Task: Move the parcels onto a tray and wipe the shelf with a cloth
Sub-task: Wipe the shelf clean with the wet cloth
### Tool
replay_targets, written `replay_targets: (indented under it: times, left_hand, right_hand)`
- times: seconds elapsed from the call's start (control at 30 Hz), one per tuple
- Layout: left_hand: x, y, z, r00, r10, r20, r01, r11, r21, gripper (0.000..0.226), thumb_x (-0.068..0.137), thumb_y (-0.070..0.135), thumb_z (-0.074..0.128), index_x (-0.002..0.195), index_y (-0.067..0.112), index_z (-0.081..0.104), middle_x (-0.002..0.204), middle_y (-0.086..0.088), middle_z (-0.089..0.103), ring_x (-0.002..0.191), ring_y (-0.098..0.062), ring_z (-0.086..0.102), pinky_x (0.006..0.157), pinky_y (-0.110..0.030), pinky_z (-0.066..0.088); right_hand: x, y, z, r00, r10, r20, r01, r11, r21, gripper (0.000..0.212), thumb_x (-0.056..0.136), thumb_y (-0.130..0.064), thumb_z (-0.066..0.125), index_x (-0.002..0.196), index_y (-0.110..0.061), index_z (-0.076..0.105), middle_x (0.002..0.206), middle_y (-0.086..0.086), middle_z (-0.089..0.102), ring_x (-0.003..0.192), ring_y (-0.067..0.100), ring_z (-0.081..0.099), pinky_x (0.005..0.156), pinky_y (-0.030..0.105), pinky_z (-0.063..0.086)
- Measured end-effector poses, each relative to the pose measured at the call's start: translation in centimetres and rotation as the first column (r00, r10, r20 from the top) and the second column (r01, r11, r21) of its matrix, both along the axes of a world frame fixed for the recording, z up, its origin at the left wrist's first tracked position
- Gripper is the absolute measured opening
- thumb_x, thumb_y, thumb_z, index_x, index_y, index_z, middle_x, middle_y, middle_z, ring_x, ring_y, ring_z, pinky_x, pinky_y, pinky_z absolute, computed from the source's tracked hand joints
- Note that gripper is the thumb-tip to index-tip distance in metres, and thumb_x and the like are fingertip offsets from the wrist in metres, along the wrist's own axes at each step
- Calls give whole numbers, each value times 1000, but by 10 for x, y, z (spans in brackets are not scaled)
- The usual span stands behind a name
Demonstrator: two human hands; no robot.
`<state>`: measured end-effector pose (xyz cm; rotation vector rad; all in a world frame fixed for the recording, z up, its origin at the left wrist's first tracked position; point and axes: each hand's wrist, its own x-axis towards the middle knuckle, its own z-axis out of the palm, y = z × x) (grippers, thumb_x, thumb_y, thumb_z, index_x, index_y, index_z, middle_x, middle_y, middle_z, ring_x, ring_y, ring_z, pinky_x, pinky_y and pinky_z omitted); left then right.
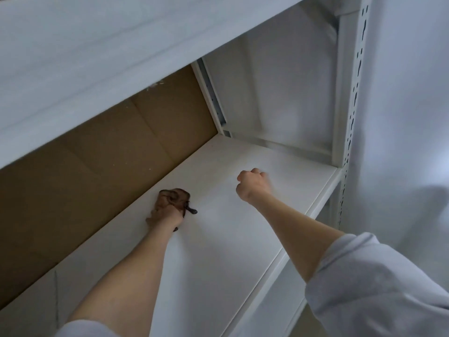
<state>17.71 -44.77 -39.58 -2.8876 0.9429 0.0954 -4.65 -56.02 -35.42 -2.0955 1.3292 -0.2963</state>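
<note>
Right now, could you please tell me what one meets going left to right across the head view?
Brown cardboard back panel → left hand gripping a dark brown cloth → clenched right hand → white perforated metal upright.

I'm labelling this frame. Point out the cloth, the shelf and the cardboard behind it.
cloth (179, 197): head view, on its bunched dark brown top.
shelf (218, 239): head view, on the bare white board right of the cloth.
cardboard (109, 147): head view, on the middle of the brown back panel.
</note>
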Motion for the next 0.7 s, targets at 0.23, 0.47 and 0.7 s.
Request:
replay_targets:
  times: [0.23, 0.47, 0.7]
  left_hand:
    - [-10, -69, 10, 981, 50, -186, -90, 972, -217, 67, 85, 39, 65, 140, 12, 39, 143, -13, 37, 119, -26, 48, 103, -35, 41]
    - [-70, -118, 10, 883, -362, -299, 346, 932, -106, 74, 91, 56, 42, 152, 24, 16, 161, -6, 0, 147, -31, 3, 120, -41, 9]
    - [-79, -83, 20, 831, -508, -228, 489, 862, -135, 56, 96, 29, 47, 149, 26, 29, 159, 0, 17, 140, -28, 31, 112, -30, 27]
  right_hand:
    - [-2, -24, -15, 996, -75, 40, 77, 996, -54, 47, 91, -10, 39, 136, -17, 49, 139, 10, 39, 131, 29, 31, 104, 35, 37]
    - [-11, -39, -18, 982, -184, 51, 188, 978, -95, 45, 91, -10, 41, 134, -18, 49, 136, 10, 43, 128, 29, 35, 101, 36, 38]
    - [9, -16, -3, 994, -103, 34, 105, 991, -88, 40, 93, -22, 46, 131, -13, 51, 132, 13, 44, 125, 33, 36, 100, 38, 38]
